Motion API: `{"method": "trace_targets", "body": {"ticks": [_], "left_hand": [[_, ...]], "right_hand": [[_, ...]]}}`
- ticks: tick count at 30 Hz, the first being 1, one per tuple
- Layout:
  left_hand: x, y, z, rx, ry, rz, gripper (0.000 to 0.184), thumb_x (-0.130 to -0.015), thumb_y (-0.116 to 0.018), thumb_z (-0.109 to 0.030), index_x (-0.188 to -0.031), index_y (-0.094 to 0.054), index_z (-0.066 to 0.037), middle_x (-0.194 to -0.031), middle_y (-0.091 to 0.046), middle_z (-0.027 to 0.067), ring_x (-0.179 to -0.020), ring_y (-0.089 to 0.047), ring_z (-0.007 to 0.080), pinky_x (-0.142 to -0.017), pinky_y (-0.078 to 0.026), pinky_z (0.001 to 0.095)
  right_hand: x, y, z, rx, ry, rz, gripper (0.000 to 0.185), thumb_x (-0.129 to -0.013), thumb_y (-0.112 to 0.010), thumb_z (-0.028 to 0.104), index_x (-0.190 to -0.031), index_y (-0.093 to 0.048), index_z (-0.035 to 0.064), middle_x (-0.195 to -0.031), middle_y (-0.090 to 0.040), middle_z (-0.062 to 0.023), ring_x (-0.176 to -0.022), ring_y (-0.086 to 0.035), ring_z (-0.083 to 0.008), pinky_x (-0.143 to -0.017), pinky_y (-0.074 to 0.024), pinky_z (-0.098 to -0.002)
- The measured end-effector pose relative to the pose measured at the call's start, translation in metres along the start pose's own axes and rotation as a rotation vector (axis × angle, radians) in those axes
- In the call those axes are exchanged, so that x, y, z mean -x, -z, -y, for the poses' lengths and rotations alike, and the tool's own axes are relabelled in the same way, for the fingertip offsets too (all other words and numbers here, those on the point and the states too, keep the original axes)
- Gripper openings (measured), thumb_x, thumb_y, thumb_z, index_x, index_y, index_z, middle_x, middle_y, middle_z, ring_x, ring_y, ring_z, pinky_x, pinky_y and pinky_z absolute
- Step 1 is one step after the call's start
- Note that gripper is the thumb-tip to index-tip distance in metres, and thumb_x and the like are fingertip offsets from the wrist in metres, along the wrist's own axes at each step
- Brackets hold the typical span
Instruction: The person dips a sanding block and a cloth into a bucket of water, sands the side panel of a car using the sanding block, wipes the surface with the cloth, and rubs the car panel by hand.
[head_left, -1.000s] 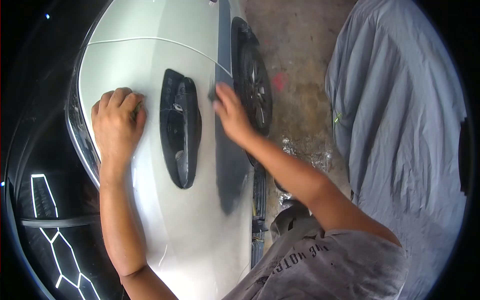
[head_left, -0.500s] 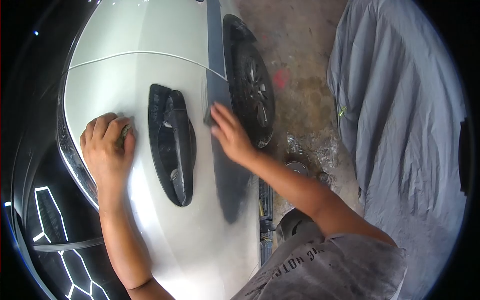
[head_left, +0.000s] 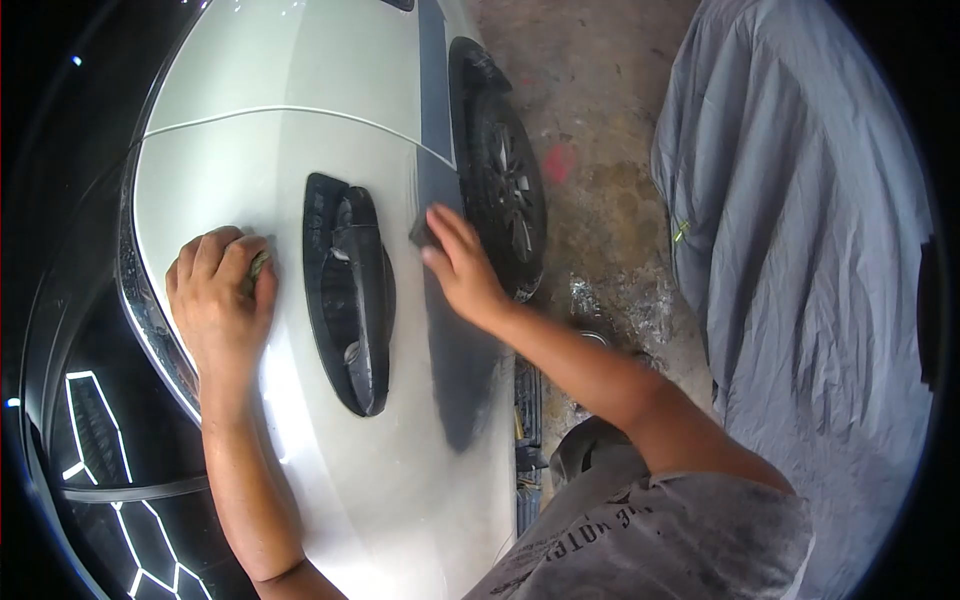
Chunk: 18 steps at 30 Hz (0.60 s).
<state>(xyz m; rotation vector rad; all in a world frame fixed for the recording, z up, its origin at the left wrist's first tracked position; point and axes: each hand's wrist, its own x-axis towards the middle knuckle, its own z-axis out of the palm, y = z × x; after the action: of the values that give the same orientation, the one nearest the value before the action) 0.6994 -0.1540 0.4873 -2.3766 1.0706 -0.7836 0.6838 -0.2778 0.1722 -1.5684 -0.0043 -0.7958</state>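
A white car door [head_left: 420,500] fills the middle of the view, with a grey patch [head_left: 462,390] along its right part. My left hand [head_left: 222,290] rests on the white panel left of the black door handle [head_left: 365,290]. Its fingers are curled around a small greenish-brown wad [head_left: 258,266], mostly hidden, perhaps a cloth or sponge. To the right of the handle, my right hand [head_left: 465,265] presses a dark grey sanding pad [head_left: 421,232] flat against the panel, where white meets grey. Its fingers lie over the pad and cover part of it.
Beyond the door is a wheel [head_left: 508,185] with a black tyre. A grey cover [head_left: 800,250] drapes over something large on the right. Stained concrete floor [head_left: 600,200] lies between. The dark car window [head_left: 130,420] reflects hexagonal lights on the left.
The view has shifted slightly, so the car sits a little further right and lower. My right hand stays at the grey edge with the pad; my left hand keeps its hold.
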Motion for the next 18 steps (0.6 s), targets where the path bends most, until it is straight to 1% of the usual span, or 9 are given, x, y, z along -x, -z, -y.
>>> {"method": "trace_targets", "body": {"ticks": [3,6,7,8,11,12,14,17,18], "left_hand": [[0.0,-0.001,-0.002,0.007,-0.001,-0.011,0.021,-0.078,-0.078,-0.01,-0.098,-0.072,-0.013,-0.106,-0.069,0.0038,-0.108,-0.063,0.0276,-0.098,-0.046,0.0452],[-0.001,0.001,-0.001,0.024,0.0,-0.023,0.022,-0.077,-0.077,-0.009,-0.097,-0.072,-0.013,-0.106,-0.069,0.0033,-0.108,-0.064,0.0273,-0.097,-0.047,0.0448],[-0.001,0.0,-0.001,0.025,0.002,-0.024,0.022,-0.076,-0.077,-0.009,-0.097,-0.072,-0.013,-0.106,-0.069,0.0031,-0.108,-0.064,0.0272,-0.097,-0.047,0.0447],[-0.001,0.0,0.0,0.026,0.0,-0.019,0.022,-0.076,-0.077,-0.009,-0.097,-0.072,-0.013,-0.106,-0.069,0.0029,-0.108,-0.064,0.027,-0.097,-0.047,0.0446],[-0.001,0.002,0.001,0.048,-0.011,-0.014,0.022,-0.075,-0.077,-0.008,-0.097,-0.073,-0.013,-0.107,-0.07,0.003,-0.108,-0.064,0.0266,-0.097,-0.047,0.0447],[-0.001,0.002,0.001,0.055,-0.016,-0.015,0.023,-0.075,-0.077,-0.008,-0.097,-0.073,-0.013,-0.107,-0.07,0.003,-0.108,-0.064,0.0262,-0.097,-0.047,0.0446],[-0.001,0.002,0.002,0.07,-0.03,-0.016,0.024,-0.075,-0.076,-0.006,-0.098,-0.073,-0.013,-0.107,-0.071,0.0031,-0.108,-0.064,0.0256,-0.097,-0.047,0.0444],[-0.002,0.005,0.0,0.089,-0.046,-0.023,0.023,-0.076,-0.075,-0.005,-0.097,-0.074,-0.012,-0.106,-0.072,0.003,-0.107,-0.065,0.0247,-0.097,-0.048,0.0444],[-0.002,0.006,0.0,0.087,-0.042,-0.014,0.022,-0.076,-0.075,-0.005,-0.097,-0.075,-0.012,-0.105,-0.072,0.003,-0.107,-0.065,0.0246,-0.097,-0.048,0.0442]], "right_hand": [[-0.086,-0.014,-0.022,-0.036,-0.107,-0.109,0.05,-0.099,-0.064,0.018,-0.142,-0.052,-0.0046,-0.144,-0.052,-0.0248,-0.134,-0.049,-0.0413,-0.116,-0.0384,-0.0455],[-0.09,-0.022,-0.016,-0.032,-0.199,-0.163,0.048,-0.099,-0.065,0.018,-0.139,-0.053,-0.0057,-0.142,-0.053,-0.0248,-0.133,-0.05,-0.0411,-0.114,-0.0397,-0.0466],[-0.068,-0.024,-0.009,-0.082,-0.193,-0.165,0.049,-0.098,-0.066,0.017,-0.14,-0.052,-0.0063,-0.143,-0.052,-0.0255,-0.134,-0.049,-0.0413,-0.115,-0.0391,-0.0461],[-0.04,-0.02,0.006,-0.116,-0.206,-0.112,0.05,-0.098,-0.066,0.015,-0.14,-0.052,-0.0068,-0.143,-0.052,-0.0258,-0.134,-0.049,-0.0409,-0.116,-0.0385,-0.0457],[0.014,-0.018,0.035,-0.03,-0.205,-0.091,0.052,-0.097,-0.067,0.016,-0.141,-0.051,-0.0068,-0.143,-0.052,-0.0255,-0.134,-0.05,-0.04,-0.115,-0.0396,-0.046],[0.001,-0.021,0.029,-0.064,-0.238,-0.12,0.052,-0.097,-0.067,0.016,-0.141,-0.051,-0.0069,-0.142,-0.053,-0.0256,-0.134,-0.051,-0.04,-0.114,-0.0397,-0.0461],[-0.056,-0.027,0.012,-0.133,-0.305,-0.181,0.052,-0.097,-0.068,0.018,-0.14,-0.052,-0.0069,-0.141,-0.054,-0.026,-0.132,-0.052,-0.0402,-0.114,-0.04,-0.0463],[-0.115,-0.026,0.0,-0.077,-0.416,-0.204,0.051,-0.097,-0.069,0.02,-0.138,-0.054,-0.0064,-0.137,-0.057,-0.0259,-0.129,-0.054,-0.0402,-0.112,-0.0414,-0.0456],[-0.105,-0.024,0.003,-0.071,-0.359,-0.199,0.05,-0.096,-0.069,0.02,-0.137,-0.055,-0.0059,-0.136,-0.058,-0.0258,-0.128,-0.055,-0.0401,-0.111,-0.042,-0.0454]]}}
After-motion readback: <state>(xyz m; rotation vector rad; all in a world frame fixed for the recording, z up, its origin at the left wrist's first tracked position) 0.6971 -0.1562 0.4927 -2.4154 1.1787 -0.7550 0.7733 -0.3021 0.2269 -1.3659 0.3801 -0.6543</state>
